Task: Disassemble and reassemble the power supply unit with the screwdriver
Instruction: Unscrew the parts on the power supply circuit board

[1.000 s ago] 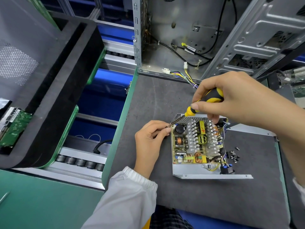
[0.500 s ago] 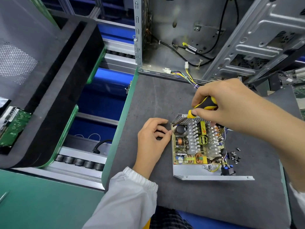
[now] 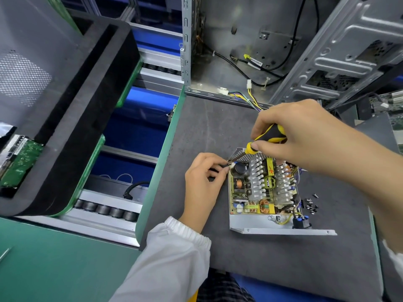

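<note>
The power supply unit (image 3: pixel 263 190) lies open on the grey mat, its circuit board, heat sinks and coils exposed inside a metal tray. My right hand (image 3: pixel 298 136) grips the yellow and black screwdriver (image 3: pixel 268 138) by its handle. The shaft slants down left to the board's far left corner. My left hand (image 3: pixel 202 182) rests on the mat beside that corner, its thumb and fingertips pinched at the screwdriver tip. What they pinch is too small to tell. Several loose black screws (image 3: pixel 310 203) lie right of the unit.
An open computer case (image 3: pixel 250 51) with dangling cables stands behind the mat. Another metal chassis (image 3: pixel 349 46) leans at the back right. A black foam tray (image 3: pixel 72 110) with a green circuit board (image 3: pixel 17 162) sits on the left, past a roller conveyor (image 3: pixel 104 209).
My left hand's fingers spread open half a second ago and have closed again at the screwdriver tip. My right hand has kept the screwdriver at the same corner.
</note>
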Demonstrator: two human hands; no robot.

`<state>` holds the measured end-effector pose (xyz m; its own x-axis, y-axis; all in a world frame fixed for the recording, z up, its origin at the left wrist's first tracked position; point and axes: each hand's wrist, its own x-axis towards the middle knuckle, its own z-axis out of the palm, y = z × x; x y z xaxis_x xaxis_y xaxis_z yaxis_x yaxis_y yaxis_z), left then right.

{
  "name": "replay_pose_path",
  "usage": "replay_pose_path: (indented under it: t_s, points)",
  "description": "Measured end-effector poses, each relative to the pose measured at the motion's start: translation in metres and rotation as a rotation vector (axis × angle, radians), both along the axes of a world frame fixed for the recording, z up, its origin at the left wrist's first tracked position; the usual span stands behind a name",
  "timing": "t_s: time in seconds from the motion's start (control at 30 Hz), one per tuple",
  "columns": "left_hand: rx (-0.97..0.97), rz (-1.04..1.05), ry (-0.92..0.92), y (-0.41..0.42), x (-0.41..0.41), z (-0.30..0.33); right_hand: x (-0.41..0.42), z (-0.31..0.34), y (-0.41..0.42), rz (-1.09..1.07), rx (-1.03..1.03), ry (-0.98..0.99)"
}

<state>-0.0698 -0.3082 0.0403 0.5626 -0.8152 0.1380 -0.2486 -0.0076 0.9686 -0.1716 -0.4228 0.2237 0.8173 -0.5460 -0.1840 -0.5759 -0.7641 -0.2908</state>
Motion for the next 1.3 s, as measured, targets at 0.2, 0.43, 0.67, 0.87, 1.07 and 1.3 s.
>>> replay_pose_path:
  t_s: [0.2, 0.43, 0.67, 0.87, 1.07, 1.3]
  points:
    - [0.001, -0.026, 0.058, 0.0001, 0.0010, 0.0015, -0.0021, 0.0003, 0.0012, -0.008, 0.006, -0.019]
    - [-0.021, -0.014, 0.170, 0.0007, 0.0030, 0.0004, -0.0034, 0.0015, -0.0019, -0.050, 0.079, -0.037]
    - [-0.036, 0.023, 0.142, 0.0009, 0.0034, -0.0031, -0.0031, 0.0022, -0.0019, -0.055, 0.117, -0.030]
    - [-0.067, 0.051, 0.038, 0.0022, 0.0004, -0.0026, -0.0005, 0.0006, 0.0035, -0.037, -0.006, -0.024]
    - [-0.067, 0.047, -0.002, 0.0019, -0.0005, -0.0014, -0.0001, 0.0025, 0.0008, -0.057, 0.058, -0.005]
    - [-0.068, 0.019, 0.022, 0.0021, -0.0002, -0.0019, -0.0031, 0.0015, -0.0043, -0.112, 0.143, -0.049]
